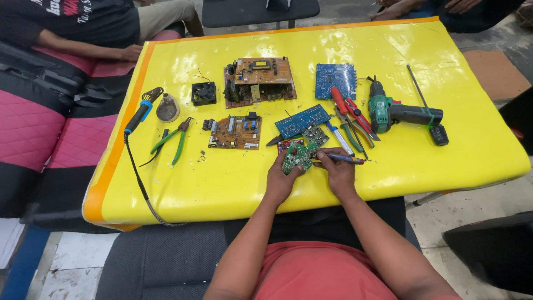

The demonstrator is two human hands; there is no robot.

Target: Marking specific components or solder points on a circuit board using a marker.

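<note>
Head view: a small green circuit board (pixel 298 158) is gripped in the left hand (pixel 280 179) at the table's (pixel 222 183) six o'clock edge while a blue-handled tool (pixel 345 159), clenched in the right hand (pixel 337 171), is laid against it, steadiness being needed next.

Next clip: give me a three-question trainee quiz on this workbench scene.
1. True or false: the left hand holds a small green circuit board.
2. What does the right hand hold?
A. the green cordless drill
B. a thin pen-like tool
C. the green-handled pliers
3. Fill in: the soldering iron with the blue grip lies near the table's ____ edge in the picture.

Key: 1 true; 2 B; 3 left.
</note>
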